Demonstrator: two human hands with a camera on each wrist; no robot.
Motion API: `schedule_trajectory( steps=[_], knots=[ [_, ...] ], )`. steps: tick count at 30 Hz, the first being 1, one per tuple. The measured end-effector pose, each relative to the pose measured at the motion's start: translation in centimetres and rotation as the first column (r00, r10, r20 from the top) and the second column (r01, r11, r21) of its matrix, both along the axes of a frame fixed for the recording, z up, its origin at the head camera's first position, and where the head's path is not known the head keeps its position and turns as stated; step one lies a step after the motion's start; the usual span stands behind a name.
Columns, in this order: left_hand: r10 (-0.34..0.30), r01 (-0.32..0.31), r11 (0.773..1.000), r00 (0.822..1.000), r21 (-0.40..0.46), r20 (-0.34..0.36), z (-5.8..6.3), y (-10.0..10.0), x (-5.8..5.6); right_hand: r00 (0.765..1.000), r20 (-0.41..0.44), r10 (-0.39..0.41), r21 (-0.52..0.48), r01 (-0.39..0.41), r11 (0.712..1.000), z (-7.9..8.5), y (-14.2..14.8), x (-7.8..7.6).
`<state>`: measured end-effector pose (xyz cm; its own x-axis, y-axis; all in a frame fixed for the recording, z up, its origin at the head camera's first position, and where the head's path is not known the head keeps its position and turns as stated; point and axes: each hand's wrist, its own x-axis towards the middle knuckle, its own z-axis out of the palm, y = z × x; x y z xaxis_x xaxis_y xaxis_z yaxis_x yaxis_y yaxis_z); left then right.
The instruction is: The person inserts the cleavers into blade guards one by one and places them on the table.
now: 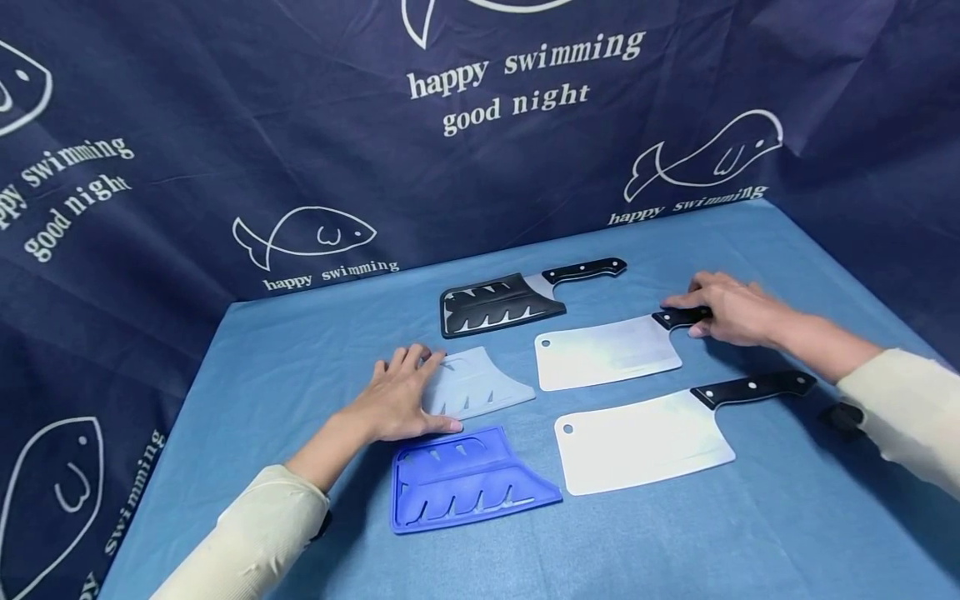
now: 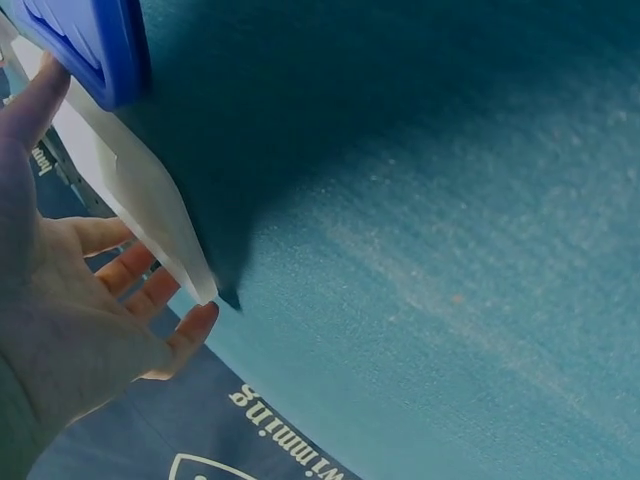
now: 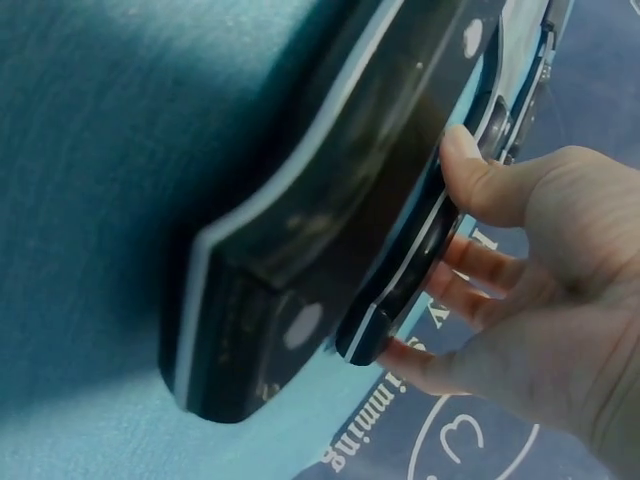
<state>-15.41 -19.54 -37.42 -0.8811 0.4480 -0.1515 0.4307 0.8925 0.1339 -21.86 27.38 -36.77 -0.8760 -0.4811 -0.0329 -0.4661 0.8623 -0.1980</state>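
Observation:
My left hand spans the closed end of a translucent white blade cover, thumb at its near edge and fingers at its far edge. The left wrist view shows the fingertips along the rim of this cover. My right hand holds the black handle of the middle cleaver between thumb and fingers. Its bare, shiny blade points left toward the white cover. In the right wrist view, the thumb and fingers lie on either side of that handle.
A blue blade cover lies nearest, left of a second bare cleaver whose handle extends under the right forearm. Farther back, a third cleaver sits in a black cover. The blue tablecloth meets a dark printed backdrop.

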Motion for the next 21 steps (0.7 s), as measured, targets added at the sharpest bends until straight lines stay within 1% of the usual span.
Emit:
schedule_trajectory(
  steps=[3,9,16,21],
  knots=[
    [0.001,-0.002,1.0,1.0,0.025,0.013,0.1,-0.04,-0.1,1.0,-0.02,0.012,-0.019,-0.013,1.0,-0.16,-0.07,0.06],
    [0.007,-0.009,0.998,1.0,0.06,0.027,0.35,-0.01,-0.36,1.0,-0.027,0.013,-0.046,-0.014,0.999,-0.24,-0.07,0.18],
    [0.014,-0.014,0.999,1.0,0.034,0.014,0.49,0.08,-0.62,0.998,-0.052,0.028,-0.07,-0.032,0.997,-0.3,0.06,0.29],
    [0.011,-0.011,1.0,1.0,0.024,0.003,0.53,0.02,-0.6,0.997,-0.069,0.037,-0.081,-0.042,0.996,-0.4,0.06,0.42]
  ],
)
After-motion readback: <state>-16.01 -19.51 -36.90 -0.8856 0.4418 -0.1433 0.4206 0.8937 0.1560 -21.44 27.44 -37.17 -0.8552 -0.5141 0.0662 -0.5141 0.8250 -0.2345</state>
